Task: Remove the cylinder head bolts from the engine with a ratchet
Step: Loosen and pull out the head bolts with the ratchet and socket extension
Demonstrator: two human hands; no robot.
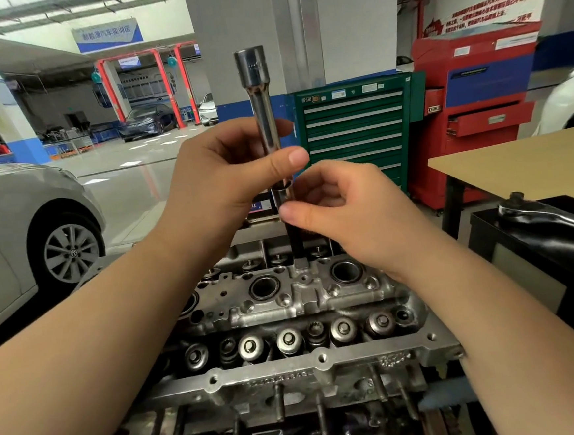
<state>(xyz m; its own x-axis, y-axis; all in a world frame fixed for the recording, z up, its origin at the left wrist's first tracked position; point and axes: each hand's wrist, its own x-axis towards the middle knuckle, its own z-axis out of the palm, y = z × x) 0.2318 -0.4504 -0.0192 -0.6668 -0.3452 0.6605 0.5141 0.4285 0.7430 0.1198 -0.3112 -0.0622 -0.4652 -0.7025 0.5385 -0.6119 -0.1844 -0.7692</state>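
Blue-and-white hanging sign (107,35), upper left: Chinese characters, partly legible, ending 汽车实训区. White wall banner (488,2), upper right: several lines of red Chinese text, too blurred to read. Green tool cabinet (354,126): small orange brand badge and white stickers on its top strip, not legible. Red tool cabinet (476,113): white labels and a dark strip label, unreadable. Cylinder head (304,319): raised cast characters along its front flange, not decipherable. Silver car (23,238): wheel hub emblem, unclear.
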